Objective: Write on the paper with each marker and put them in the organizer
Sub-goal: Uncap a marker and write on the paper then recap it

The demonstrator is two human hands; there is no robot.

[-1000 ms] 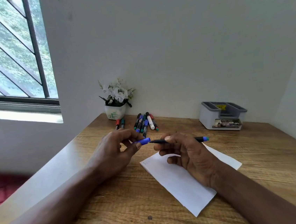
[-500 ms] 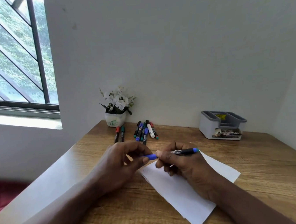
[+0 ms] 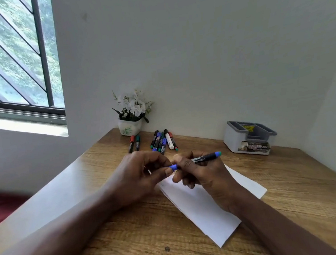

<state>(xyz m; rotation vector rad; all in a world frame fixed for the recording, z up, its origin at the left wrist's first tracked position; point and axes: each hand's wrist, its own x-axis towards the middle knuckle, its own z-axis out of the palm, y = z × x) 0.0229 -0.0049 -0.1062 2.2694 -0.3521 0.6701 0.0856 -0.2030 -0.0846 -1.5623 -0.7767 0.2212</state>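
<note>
Closing the earlier gap, the blue cap (image 3: 173,167) is meeting the marker (image 3: 204,158) above the paper (image 3: 196,211). Left hand (image 3: 139,176) is pinching the cap; right hand (image 3: 207,177) is gripping the barrel. Recapping is seemingly finishing; next, the marker is going to the organizer (image 3: 249,137) at 2 o'clock.

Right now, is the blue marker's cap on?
Cannot tell: left hand pinches the cap at the tip of the marker; right hand hides the joint.

Head view; faces forward-down, close over desk (image 3: 293,186); edges perhaps distorted
</note>
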